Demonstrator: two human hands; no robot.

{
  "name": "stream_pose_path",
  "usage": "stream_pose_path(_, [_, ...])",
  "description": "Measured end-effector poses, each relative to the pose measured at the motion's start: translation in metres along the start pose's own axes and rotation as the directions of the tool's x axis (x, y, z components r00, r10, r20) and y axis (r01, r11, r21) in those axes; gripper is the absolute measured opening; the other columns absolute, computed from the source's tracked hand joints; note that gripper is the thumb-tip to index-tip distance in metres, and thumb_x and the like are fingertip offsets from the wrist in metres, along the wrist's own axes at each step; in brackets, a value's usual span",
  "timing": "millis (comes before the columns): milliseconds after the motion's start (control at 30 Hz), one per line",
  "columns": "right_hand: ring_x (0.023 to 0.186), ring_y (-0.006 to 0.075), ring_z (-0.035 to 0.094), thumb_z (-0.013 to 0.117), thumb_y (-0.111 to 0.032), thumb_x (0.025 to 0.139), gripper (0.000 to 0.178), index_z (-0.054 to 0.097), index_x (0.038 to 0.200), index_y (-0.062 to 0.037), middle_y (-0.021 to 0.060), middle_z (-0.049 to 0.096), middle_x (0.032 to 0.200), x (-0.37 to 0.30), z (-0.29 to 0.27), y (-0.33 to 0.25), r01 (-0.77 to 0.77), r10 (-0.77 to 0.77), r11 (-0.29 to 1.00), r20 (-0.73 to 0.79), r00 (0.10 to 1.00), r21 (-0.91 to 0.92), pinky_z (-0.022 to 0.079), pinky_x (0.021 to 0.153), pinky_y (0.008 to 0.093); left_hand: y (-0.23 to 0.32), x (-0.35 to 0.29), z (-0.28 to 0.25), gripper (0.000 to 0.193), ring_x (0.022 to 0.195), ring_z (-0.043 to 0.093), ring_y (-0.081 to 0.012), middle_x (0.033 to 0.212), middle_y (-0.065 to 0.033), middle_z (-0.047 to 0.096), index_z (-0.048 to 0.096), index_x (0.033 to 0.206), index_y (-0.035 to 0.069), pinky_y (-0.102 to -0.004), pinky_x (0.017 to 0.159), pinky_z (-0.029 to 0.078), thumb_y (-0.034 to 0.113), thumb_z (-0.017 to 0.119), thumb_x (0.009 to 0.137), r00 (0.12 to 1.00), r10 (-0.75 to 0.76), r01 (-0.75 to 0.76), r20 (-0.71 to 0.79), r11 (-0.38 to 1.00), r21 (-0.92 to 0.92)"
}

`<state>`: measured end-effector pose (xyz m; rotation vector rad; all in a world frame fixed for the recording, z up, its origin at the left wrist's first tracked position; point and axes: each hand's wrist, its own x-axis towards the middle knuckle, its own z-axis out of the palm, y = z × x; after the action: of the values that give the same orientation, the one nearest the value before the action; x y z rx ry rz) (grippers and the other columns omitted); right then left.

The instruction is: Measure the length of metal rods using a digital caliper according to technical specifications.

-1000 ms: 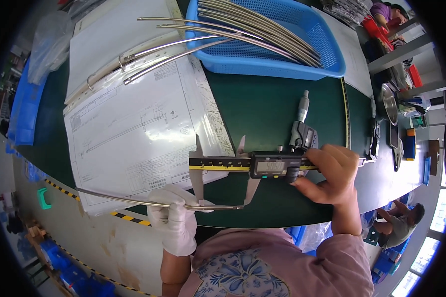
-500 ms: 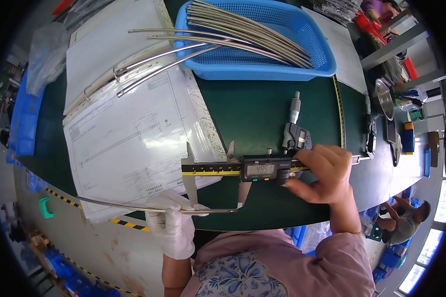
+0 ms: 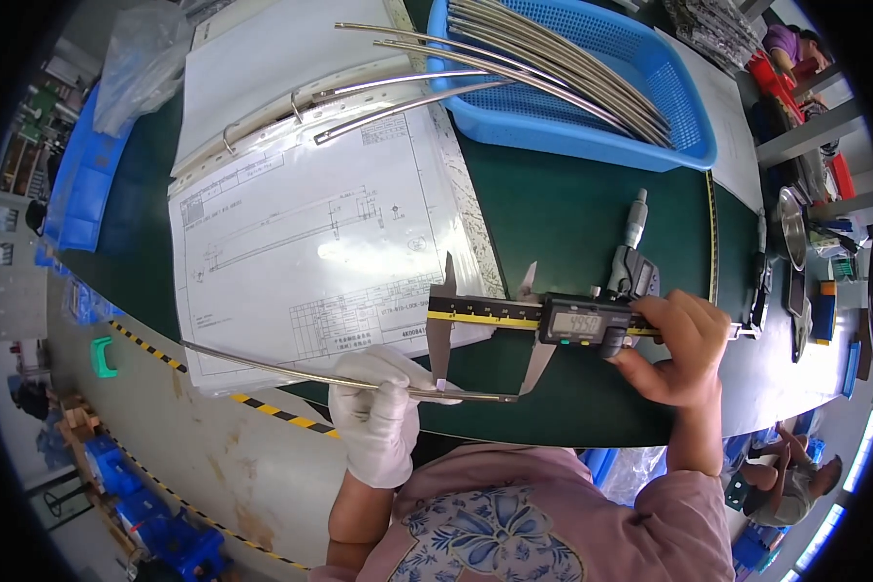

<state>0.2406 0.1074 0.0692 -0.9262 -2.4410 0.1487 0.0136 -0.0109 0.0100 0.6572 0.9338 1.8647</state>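
My left hand, in a white glove, is closed round a thin, slightly curved metal tube. The tube runs from over the drawing's lower edge to the caliper's jaws. My bare right hand grips a digital caliper near its display, thumb at the thumb wheel. The caliper's long jaws are spread and reach down to the tube, one beside my gloved fingers, the other at the tube's right end. Beyond the caliper lies a digital micrometer on the green table. To the left a technical drawing lies in a ring binder.
A blue perforated basket holds several curved metal tubes. Further tubes lie across the binder. A metal bowl and other tools stand at the right. A person sits beyond the table; another is at the far right.
The view has shifted, so the table and everything on it appear farther right. My hands keep their holds on the tube and caliper. The jaws still span the tube's end part.
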Motion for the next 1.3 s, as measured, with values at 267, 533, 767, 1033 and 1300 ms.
stream_pose_path(267, [0.042, 0.0205, 0.044, 0.069, -0.038, 0.063, 0.037, 0.057, 0.071, -0.0044, 0.004, 0.044, 0.052, -0.0042, -0.0006, -0.0002, -0.008, 0.008, 1.0, -0.006, 1.0, -0.021, 0.032, 0.039, 0.03, -0.0017, -0.0026, 0.0011, 0.006, 0.068, 0.056, -0.0195, 0.077, -0.0144, 0.055, 0.048, 0.084, 0.003, -0.0336, 0.063, 0.053, 0.006, 0.053, 0.084, 0.999, -0.038, 0.038, -0.011, 0.999, -0.023])
stream_pose_path(533, [0.041, 0.0201, 0.043, 0.068, -0.037, 0.065, 0.038, 0.059, 0.078, -0.0022, 0.0042, 0.043, 0.051, -0.0045, 0.0008, 0.001, -0.002, 0.003, 1.0, 0.014, 1.0, -0.008, 0.031, 0.039, 0.0299, -0.0008, -0.0045, -0.0002, 0.012, 0.065, 0.052, -0.0176, 0.077, -0.011, 0.049, 0.045, 0.085, 0.003, -0.0367, 0.06, 0.052, 0.012, 0.052, 0.086, 0.998, -0.067, 0.066, 0.007, 0.996, 0.051])
stream_pose_path(767, [0.043, 0.0217, 0.046, 0.069, -0.032, 0.064, 0.037, 0.059, 0.083, -0.0013, 0.0057, 0.047, 0.055, -0.0018, 0.0007, -0.0004, -0.047, 0.045, 0.998, 0.059, 0.997, 0.04, 0.035, 0.04, 0.0307, -0.0021, -0.0013, 0.0007, 0.011, 0.065, 0.057, -0.0198, 0.075, -0.0145, 0.054, 0.045, 0.085, 0.002, -0.032, 0.058, 0.053, 0.007, 0.055, 0.083, 0.999, -0.009, 0.008, -0.04, 1.0, -0.029])
stream_pose_path(1033, [0.041, 0.0191, 0.045, 0.069, -0.035, 0.065, 0.037, 0.059, 0.077, -0.0018, 0.0043, 0.045, 0.052, -0.0027, 0.0003, 0.0015, 0.018, -0.018, 1.0, -0.006, 1.0, 0.001, 0.034, 0.038, 0.0285, -0.0019, 0.0, 0.0016, 0.012, 0.063, 0.055, -0.0179, 0.074, -0.0121, 0.053, 0.045, 0.084, 0.004, -0.0362, 0.06, 0.054, 0.011, 0.054, 0.085, 1.0, -0.002, 0.002, -0.019, 1.0, 0.006])
stream_pose_path(1300, [0.041, 0.0197, 0.046, 0.072, -0.034, 0.061, 0.035, 0.058, 0.074, -0.0042, 0.0035, 0.046, 0.054, -0.0034, -0.001, 0.0008, 0.001, -0.001, 1.0, -0.003, 1.0, -0.004, 0.035, 0.038, 0.0288, -0.0025, -0.0008, 0.0064, 0.013, 0.061, 0.047, -0.0117, 0.074, -0.0049, 0.043, 0.042, 0.084, 0.007, -0.0313, 0.055, 0.053, 0.016, 0.05, 0.088, 1.0, 0.02, -0.018, -0.011, 0.993, 0.12])
